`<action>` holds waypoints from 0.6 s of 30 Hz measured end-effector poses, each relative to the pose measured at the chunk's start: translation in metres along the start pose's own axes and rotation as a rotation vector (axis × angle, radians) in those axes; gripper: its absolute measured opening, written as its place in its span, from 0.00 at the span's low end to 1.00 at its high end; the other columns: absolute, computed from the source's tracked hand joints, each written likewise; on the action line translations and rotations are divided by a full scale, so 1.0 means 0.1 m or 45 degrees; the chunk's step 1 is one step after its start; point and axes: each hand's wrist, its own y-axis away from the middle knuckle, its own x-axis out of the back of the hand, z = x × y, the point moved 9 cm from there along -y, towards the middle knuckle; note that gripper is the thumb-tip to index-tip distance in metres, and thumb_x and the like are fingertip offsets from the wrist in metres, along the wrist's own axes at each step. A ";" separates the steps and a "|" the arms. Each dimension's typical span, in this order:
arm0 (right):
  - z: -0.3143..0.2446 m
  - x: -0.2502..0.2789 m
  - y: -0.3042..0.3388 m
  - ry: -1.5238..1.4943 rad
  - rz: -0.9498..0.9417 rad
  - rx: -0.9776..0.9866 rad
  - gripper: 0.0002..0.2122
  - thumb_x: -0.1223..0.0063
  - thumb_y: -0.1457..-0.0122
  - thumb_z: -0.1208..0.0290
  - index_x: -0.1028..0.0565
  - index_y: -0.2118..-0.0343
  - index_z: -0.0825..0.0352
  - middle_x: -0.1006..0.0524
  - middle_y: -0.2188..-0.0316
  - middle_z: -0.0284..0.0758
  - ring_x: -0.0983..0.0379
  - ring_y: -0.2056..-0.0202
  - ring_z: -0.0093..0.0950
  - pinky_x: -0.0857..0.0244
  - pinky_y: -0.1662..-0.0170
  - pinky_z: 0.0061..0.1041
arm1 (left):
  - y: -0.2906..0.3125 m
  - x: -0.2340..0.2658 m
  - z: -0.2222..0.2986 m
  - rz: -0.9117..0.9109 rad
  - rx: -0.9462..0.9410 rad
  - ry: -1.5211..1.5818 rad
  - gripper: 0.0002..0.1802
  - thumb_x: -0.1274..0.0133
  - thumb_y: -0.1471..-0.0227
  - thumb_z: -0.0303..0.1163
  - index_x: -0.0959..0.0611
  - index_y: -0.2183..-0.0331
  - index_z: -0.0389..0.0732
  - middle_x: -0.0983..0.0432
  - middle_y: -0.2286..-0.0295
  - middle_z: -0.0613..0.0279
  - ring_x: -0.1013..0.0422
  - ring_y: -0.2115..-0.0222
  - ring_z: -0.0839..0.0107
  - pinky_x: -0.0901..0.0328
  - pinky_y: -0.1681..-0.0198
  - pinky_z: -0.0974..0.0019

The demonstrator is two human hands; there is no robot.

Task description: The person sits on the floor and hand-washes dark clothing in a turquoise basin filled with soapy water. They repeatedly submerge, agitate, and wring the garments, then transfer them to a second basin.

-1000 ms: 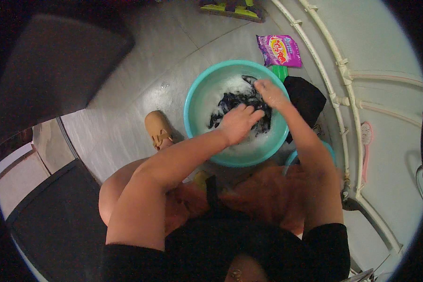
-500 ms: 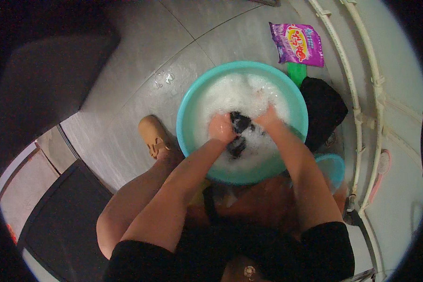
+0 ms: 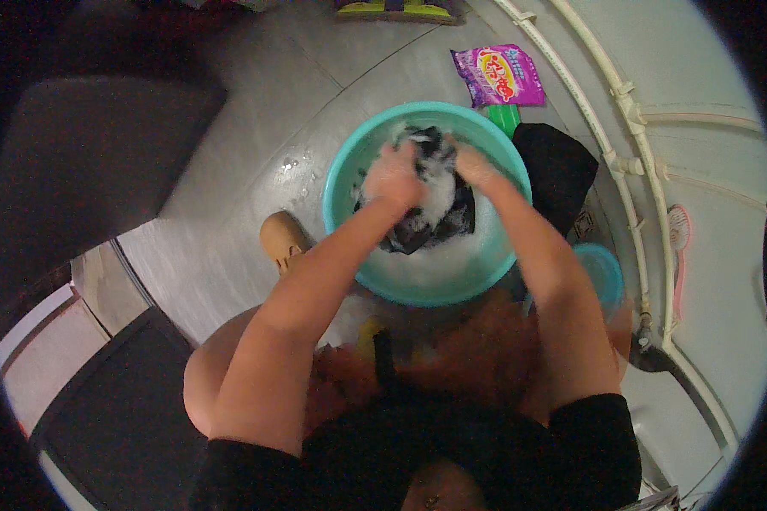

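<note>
A round turquoise basin [image 3: 343, 162] on the floor holds water with white suds. Wet black cloth [image 3: 453, 213] lies bunched and spread in it, streaked with foam. My left hand [image 3: 395, 176] rests on the left part of the cloth, its fingers smeared by motion. At the cloth's upper right, my right hand [image 3: 475, 166] is closed on it, with the fingertips partly hidden by cloth and suds. Both forearms reach in over the basin's near rim.
A purple packet [image 3: 498, 75] lies beyond the basin, with a green object [image 3: 504, 119] below it. Dark fabric [image 3: 554, 175] sits against the basin's right side. Nearby are a smaller blue basin [image 3: 603, 277], a pink brush [image 3: 678, 255], white wall pipes [image 3: 631, 111] and a black stool [image 3: 111, 392].
Both hands have moved toward the basin's far side. More of the black cloth now shows above the suds, spread wider beneath my left hand. The view has shifted slightly.
</note>
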 end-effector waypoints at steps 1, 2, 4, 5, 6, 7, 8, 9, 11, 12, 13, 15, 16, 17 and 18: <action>-0.05 0.16 0.16 -0.257 0.006 -0.116 0.28 0.72 0.36 0.48 0.36 0.42 0.65 0.34 0.46 0.52 0.38 0.45 0.49 0.46 0.41 0.42 | 0.14 0.01 0.15 -0.073 -0.060 -0.145 0.40 0.34 0.67 0.39 0.32 0.50 0.45 0.35 0.55 0.48 0.31 0.56 0.49 0.33 0.55 0.51; -0.08 0.34 0.34 -0.514 0.044 -0.238 0.33 0.72 0.38 0.42 0.37 0.42 0.68 0.36 0.44 0.53 0.41 0.42 0.49 0.49 0.39 0.41 | 0.33 0.05 0.33 0.016 -0.213 -0.209 0.42 0.31 0.71 0.37 0.32 0.51 0.44 0.36 0.57 0.48 0.32 0.55 0.49 0.32 0.55 0.52; -0.04 0.49 0.47 -0.329 0.063 -0.275 0.35 0.68 0.40 0.40 0.38 0.42 0.70 0.36 0.44 0.54 0.42 0.41 0.47 0.48 0.39 0.40 | 0.59 -0.12 0.45 -0.010 -0.351 -0.148 0.48 0.30 0.71 0.37 0.35 0.48 0.42 0.38 0.53 0.46 0.34 0.53 0.48 0.35 0.51 0.52; -0.11 0.51 0.52 -0.241 0.055 -0.292 0.37 0.65 0.41 0.39 0.38 0.43 0.71 0.37 0.44 0.54 0.42 0.41 0.46 0.48 0.39 0.40 | 0.69 -0.16 0.43 -0.085 -0.361 -0.049 0.49 0.30 0.71 0.37 0.36 0.46 0.42 0.39 0.51 0.45 0.35 0.52 0.47 0.36 0.50 0.51; -0.29 0.53 0.62 -0.266 0.050 -0.161 0.36 0.57 0.43 0.41 0.38 0.42 0.69 0.39 0.42 0.54 0.45 0.40 0.49 0.47 0.40 0.41 | 0.66 -0.25 0.33 -0.254 -0.333 0.220 0.52 0.29 0.71 0.39 0.38 0.45 0.41 0.41 0.48 0.45 0.37 0.51 0.43 0.38 0.48 0.51; -0.42 0.46 0.75 -0.018 0.098 -0.046 0.35 0.55 0.44 0.42 0.38 0.42 0.68 0.39 0.42 0.53 0.44 0.41 0.50 0.48 0.40 0.44 | 0.67 -0.17 0.24 -0.152 -0.353 0.078 0.54 0.29 0.70 0.40 0.40 0.43 0.44 0.43 0.46 0.46 0.41 0.48 0.44 0.40 0.47 0.49; -0.52 0.36 0.88 0.227 0.147 0.067 0.35 0.53 0.44 0.43 0.37 0.43 0.67 0.39 0.42 0.52 0.43 0.41 0.51 0.48 0.41 0.47 | 0.68 -0.10 0.17 -0.055 -0.375 -0.065 0.56 0.29 0.70 0.41 0.42 0.41 0.46 0.45 0.44 0.47 0.44 0.45 0.45 0.42 0.46 0.47; -0.63 0.26 0.99 0.469 0.192 0.183 0.34 0.51 0.45 0.44 0.36 0.43 0.66 0.39 0.42 0.51 0.43 0.42 0.52 0.49 0.41 0.50 | 0.69 -0.04 0.09 0.041 -0.395 -0.209 0.58 0.29 0.69 0.42 0.44 0.39 0.49 0.47 0.42 0.48 0.47 0.42 0.45 0.44 0.45 0.44; -0.73 0.09 1.13 0.659 0.285 0.262 0.34 0.49 0.47 0.43 0.35 0.43 0.64 0.40 0.41 0.49 0.42 0.43 0.52 0.50 0.43 0.57 | 0.64 -0.29 -0.21 -0.074 -0.267 -0.274 0.65 0.28 0.74 0.49 0.46 0.37 0.52 0.57 0.38 0.49 0.54 0.39 0.44 0.49 0.42 0.42; -0.75 0.03 1.13 0.751 0.329 0.300 0.34 0.49 0.47 0.43 0.34 0.44 0.63 0.41 0.41 0.48 0.42 0.43 0.52 0.51 0.44 0.60 | 0.64 -0.42 -0.32 -0.131 -0.170 -0.284 0.66 0.28 0.76 0.50 0.46 0.37 0.52 0.59 0.38 0.49 0.54 0.39 0.43 0.50 0.42 0.42; -0.70 -0.12 1.03 0.775 0.210 0.305 0.33 0.50 0.47 0.43 0.33 0.44 0.62 0.40 0.41 0.48 0.41 0.43 0.50 0.52 0.44 0.62 | 0.63 -0.55 -0.46 -0.187 -0.066 -0.296 0.67 0.27 0.78 0.52 0.46 0.37 0.52 0.61 0.38 0.48 0.54 0.39 0.43 0.50 0.42 0.42; -0.58 -0.42 0.81 0.820 -0.029 0.316 0.31 0.51 0.46 0.43 0.33 0.44 0.59 0.38 0.42 0.47 0.39 0.44 0.47 0.53 0.46 0.65 | 0.52 -0.85 -0.55 -0.260 -0.074 -0.323 0.66 0.28 0.78 0.52 0.44 0.38 0.52 0.63 0.38 0.45 0.55 0.40 0.41 0.49 0.42 0.43; -0.49 -0.57 0.68 0.820 -0.373 0.199 0.29 0.55 0.43 0.44 0.32 0.45 0.61 0.31 0.49 0.47 0.34 0.47 0.46 0.48 0.45 0.58 | 0.43 -0.94 -0.58 -0.245 -0.055 -0.224 0.65 0.28 0.77 0.51 0.44 0.38 0.52 0.62 0.38 0.45 0.55 0.40 0.41 0.49 0.42 0.43; -0.32 -0.70 0.56 0.751 -0.525 0.112 0.30 0.55 0.43 0.44 0.34 0.43 0.61 0.30 0.50 0.47 0.35 0.47 0.45 0.49 0.45 0.58 | 0.37 -0.98 -0.56 -0.224 -0.050 -0.126 0.64 0.28 0.76 0.50 0.44 0.38 0.52 0.62 0.38 0.45 0.55 0.40 0.41 0.49 0.42 0.43; -0.12 -0.85 0.46 0.678 -0.676 0.024 0.31 0.55 0.43 0.45 0.37 0.41 0.61 0.29 0.51 0.46 0.35 0.46 0.45 0.50 0.44 0.57 | 0.34 -1.05 -0.58 -0.259 -0.024 -0.215 0.61 0.30 0.72 0.48 0.44 0.38 0.50 0.46 0.42 0.46 0.45 0.43 0.46 0.43 0.44 0.48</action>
